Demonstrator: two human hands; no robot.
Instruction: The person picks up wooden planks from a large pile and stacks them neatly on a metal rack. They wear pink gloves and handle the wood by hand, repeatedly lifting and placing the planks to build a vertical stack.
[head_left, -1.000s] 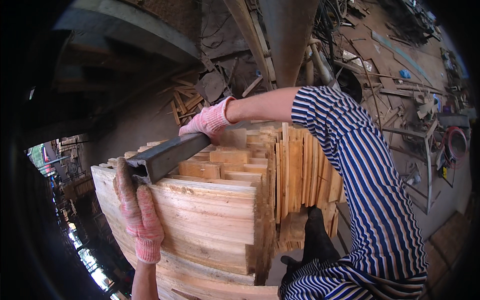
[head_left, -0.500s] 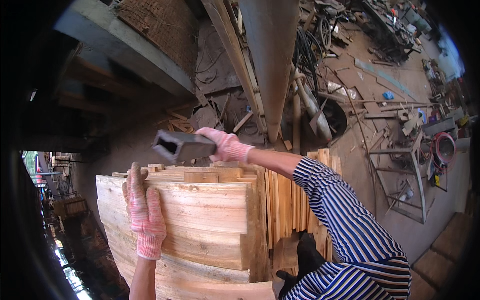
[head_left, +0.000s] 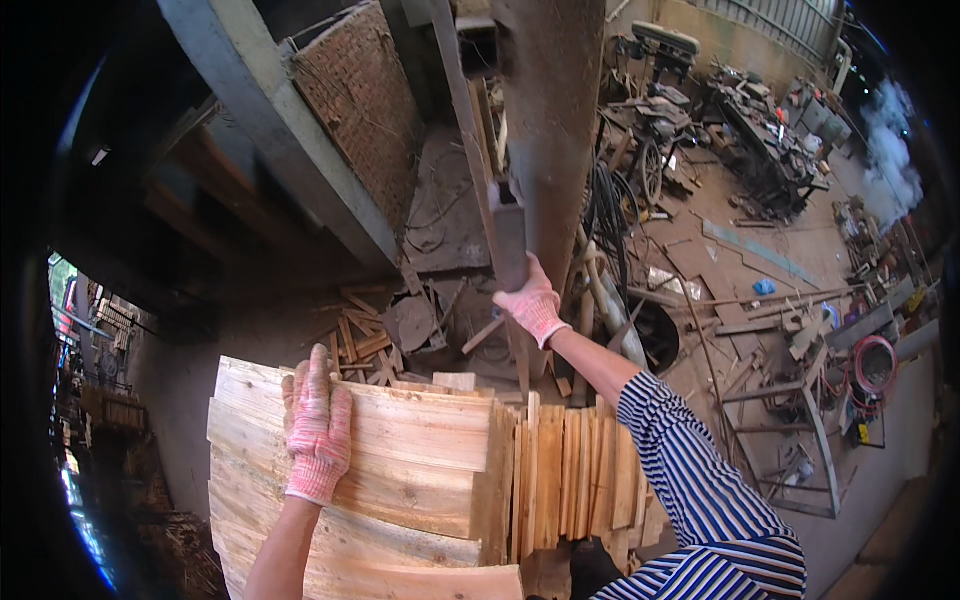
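Note:
My left hand [head_left: 318, 428], in a pink-and-white knit glove, lies flat against the face of a stack of pale wooden boards [head_left: 415, 420]. Its fingers stretch up to the top edge of the boards, with nothing in their grip. In a matching glove, my right hand [head_left: 533, 303] is closed round one end of a short grey length of square metal tube [head_left: 510, 238]. The tube is tipped up and away from me, above and beyond the stack, apart from the boards. Behind it, in line of sight, rises a big upright metal post [head_left: 553, 120].
More boards [head_left: 570, 465] stand on edge right of the stack. Wood scraps [head_left: 365, 335] litter the floor beyond. A metal frame [head_left: 825, 440], a red hose coil [head_left: 875, 365] and black cables [head_left: 607, 210] lie to the right. A concrete beam [head_left: 280, 130] crosses the far left.
My right hand has swung the square tube up and away from the stack, turning it from level to upright. My left hand stays on the boards. The view has tilted up.

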